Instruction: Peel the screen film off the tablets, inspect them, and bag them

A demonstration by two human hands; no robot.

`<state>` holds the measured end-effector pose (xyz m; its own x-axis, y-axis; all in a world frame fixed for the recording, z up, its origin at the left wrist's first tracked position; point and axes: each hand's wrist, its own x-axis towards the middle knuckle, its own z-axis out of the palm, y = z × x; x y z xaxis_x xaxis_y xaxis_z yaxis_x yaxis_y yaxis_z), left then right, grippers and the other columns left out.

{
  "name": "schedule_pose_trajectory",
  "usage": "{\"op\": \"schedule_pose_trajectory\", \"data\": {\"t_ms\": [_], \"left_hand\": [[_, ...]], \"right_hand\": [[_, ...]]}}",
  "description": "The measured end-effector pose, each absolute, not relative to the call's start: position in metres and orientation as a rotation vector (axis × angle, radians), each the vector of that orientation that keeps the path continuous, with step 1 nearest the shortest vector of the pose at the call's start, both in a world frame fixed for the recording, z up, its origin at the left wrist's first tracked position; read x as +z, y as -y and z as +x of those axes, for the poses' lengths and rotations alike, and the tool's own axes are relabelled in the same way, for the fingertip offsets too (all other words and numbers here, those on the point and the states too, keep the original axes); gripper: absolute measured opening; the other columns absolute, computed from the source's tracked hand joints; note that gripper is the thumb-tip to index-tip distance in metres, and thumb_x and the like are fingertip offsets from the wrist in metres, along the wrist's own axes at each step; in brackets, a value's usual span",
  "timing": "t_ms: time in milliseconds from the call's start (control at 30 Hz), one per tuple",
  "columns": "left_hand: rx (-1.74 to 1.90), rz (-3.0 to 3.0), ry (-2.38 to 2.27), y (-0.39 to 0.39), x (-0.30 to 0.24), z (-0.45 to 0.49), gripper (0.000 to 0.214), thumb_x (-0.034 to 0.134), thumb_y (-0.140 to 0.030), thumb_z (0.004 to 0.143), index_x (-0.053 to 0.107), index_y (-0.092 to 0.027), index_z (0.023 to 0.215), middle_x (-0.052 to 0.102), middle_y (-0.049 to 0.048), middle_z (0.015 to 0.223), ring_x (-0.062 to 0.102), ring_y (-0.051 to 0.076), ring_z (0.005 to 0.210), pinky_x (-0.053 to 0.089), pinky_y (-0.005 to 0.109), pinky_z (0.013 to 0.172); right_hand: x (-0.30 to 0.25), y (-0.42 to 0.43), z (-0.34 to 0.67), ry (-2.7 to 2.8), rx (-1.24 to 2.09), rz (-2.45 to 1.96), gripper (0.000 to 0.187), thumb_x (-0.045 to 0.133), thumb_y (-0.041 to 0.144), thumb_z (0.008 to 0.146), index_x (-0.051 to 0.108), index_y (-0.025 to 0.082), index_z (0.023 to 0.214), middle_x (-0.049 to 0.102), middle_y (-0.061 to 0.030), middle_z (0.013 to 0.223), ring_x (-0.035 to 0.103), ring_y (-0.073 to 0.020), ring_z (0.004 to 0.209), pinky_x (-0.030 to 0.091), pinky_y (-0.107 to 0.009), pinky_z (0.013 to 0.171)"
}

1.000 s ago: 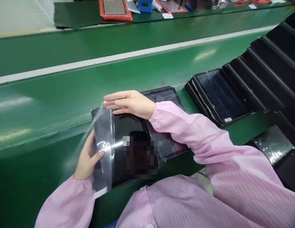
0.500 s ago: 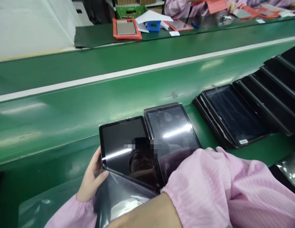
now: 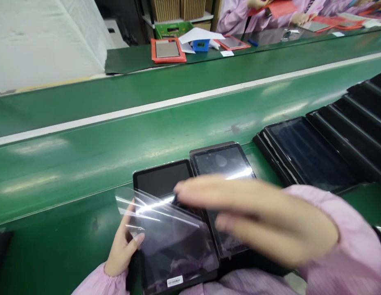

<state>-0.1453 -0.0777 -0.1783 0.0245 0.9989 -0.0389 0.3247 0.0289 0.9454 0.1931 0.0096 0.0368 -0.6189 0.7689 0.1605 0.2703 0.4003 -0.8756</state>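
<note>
Left hand (image 3: 122, 250) gripping tablet (image 3: 161, 179), right hand (image 3: 258, 219) over film (image 3: 168, 229)

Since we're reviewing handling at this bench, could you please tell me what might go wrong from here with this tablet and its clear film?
The clear film curls loosely above the tablet, so it might crease or catch dust. The blurred right hand is moving just over the screens, and its fingers could smudge them. The left hand grips the tablet near its lower edge, so it might slip and knock the neighbouring tablet.
</note>
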Motion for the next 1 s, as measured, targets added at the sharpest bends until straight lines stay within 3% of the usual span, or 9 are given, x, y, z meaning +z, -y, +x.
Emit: {"op": "schedule_pose_trajectory", "data": {"t_ms": [133, 267, 367, 467, 533, 633, 800, 1000], "left_hand": [[1.059, 1.322, -1.45, 0.072, -0.163, -0.132, 0.079, 0.068, -0.045, 0.084, 0.036, -0.033, 0.155, 0.036, 0.0044, 0.163, 0.032, 0.04, 0.149, 0.032, 0.055, 0.121], [0.928, 1.221, -1.586, 0.06, -0.14, -0.122, 0.079, 0.063, -0.049, 0.087, 0.031, -0.032, 0.157, 0.03, 0.0044, 0.165, 0.025, 0.041, 0.151, 0.02, 0.059, 0.125], [0.795, 1.351, -1.769, 0.061, -0.122, -0.112, 0.088, 0.063, -0.051, 0.087, 0.02, -0.031, 0.161, 0.026, 0.0081, 0.166, 0.025, 0.044, 0.15, 0.016, 0.064, 0.124], [0.723, 1.941, -1.802, 0.08, -0.103, -0.083, 0.09, 0.064, -0.044, 0.087, 0.016, -0.03, 0.161, 0.012, 0.0045, 0.17, 0.012, 0.044, 0.154, 0.007, 0.063, 0.125], [0.592, 2.369, -1.55, 0.099, -0.093, -0.056, 0.08, 0.06, -0.036, 0.09, 0.023, -0.029, 0.16, 0.014, 0.0032, 0.17, 0.018, 0.04, 0.153, 0.01, 0.056, 0.126], [0.327, 2.724, -1.167, 0.12, -0.086, -0.014, 0.075, 0.059, -0.04, 0.091, 0.032, -0.022, 0.158, 0.035, 0.0118, 0.163, 0.041, 0.035, 0.144, 0.022, 0.051, 0.123], [0.318, 2.801, -1.251, 0.119, -0.093, 0.024, 0.082, 0.062, -0.042, 0.09, 0.027, -0.017, 0.159, 0.046, 0.0233, 0.153, 0.048, 0.042, 0.138, 0.04, 0.059, 0.11], [0.538, 2.821, -1.192, 0.111, -0.104, 0.026, 0.077, 0.062, -0.034, 0.092, 0.027, -0.021, 0.159, 0.055, 0.0225, 0.145, 0.057, 0.039, 0.13, 0.052, 0.055, 0.101]], "right_hand": [[0.004, -0.037, 0.257, 1.739, 0.822, -1.244, 0.04, 0.058, 0.019, 0.094, 0.068, 0.038, 0.128, 0.071, 0.0, 0.128, 0.067, -0.025, 0.121, 0.053, -0.046, 0.11], [-0.054, -0.046, 0.297, 1.699, 0.718, -1.422, 0.035, 0.062, 0.024, 0.09, 0.07, 0.027, 0.125, 0.072, -0.008, 0.124, 0.068, -0.0282, 0.117, 0.053, -0.052, 0.107], [-0.09, -0.037, 0.303, 1.759, 0.659, -1.465, 0.045, 0.065, 0.028, 0.086, 0.066, 0.021, 0.13, 0.064, -0.014, 0.135, 0.059, -0.0321, 0.128, 0.049, -0.055, 0.109], [-0.118, -0.028, 0.301, 1.673, 0.827, -1.416, 0.056, 0.067, 0.035, 0.085, 0.059, 0.02, 0.138, 0.048, -0.0153, 0.152, 0.043, -0.0318, 0.144, 0.038, -0.053, 0.118], [-0.133, -0.027, 0.302, 1.49, 1.071, -1.332, 0.071, 0.069, 0.04, 0.083, 0.047, 0.022, 0.148, 0.043, -0.0143, 0.157, 0.043, -0.0295, 0.145, 0.033, -0.051, 0.121], [-0.148, -0.03, 0.304, 1.308, 1.259, -1.218, 0.091, 0.073, 0.045, 0.078, 0.031, 0.024, 0.156, 0.048, -0.0135, 0.154, 0.05, -0.0278, 0.139, 0.032, -0.051, 0.121], [-0.155, -0.03, 0.306, 1.282, 1.272, -1.141, 0.078, 0.072, 0.047, 0.078, 0.049, 0.02, 0.147, 0.051, -0.0126, 0.152, 0.052, -0.0281, 0.138, 0.036, -0.047, 0.12], [-0.156, -0.027, 0.308, 1.278, 1.224, -1.117, 0.063, 0.073, 0.041, 0.076, 0.064, 0.022, 0.135, 0.056, -0.0088, 0.148, 0.051, -0.0289, 0.138, 0.038, -0.044, 0.118]]}}
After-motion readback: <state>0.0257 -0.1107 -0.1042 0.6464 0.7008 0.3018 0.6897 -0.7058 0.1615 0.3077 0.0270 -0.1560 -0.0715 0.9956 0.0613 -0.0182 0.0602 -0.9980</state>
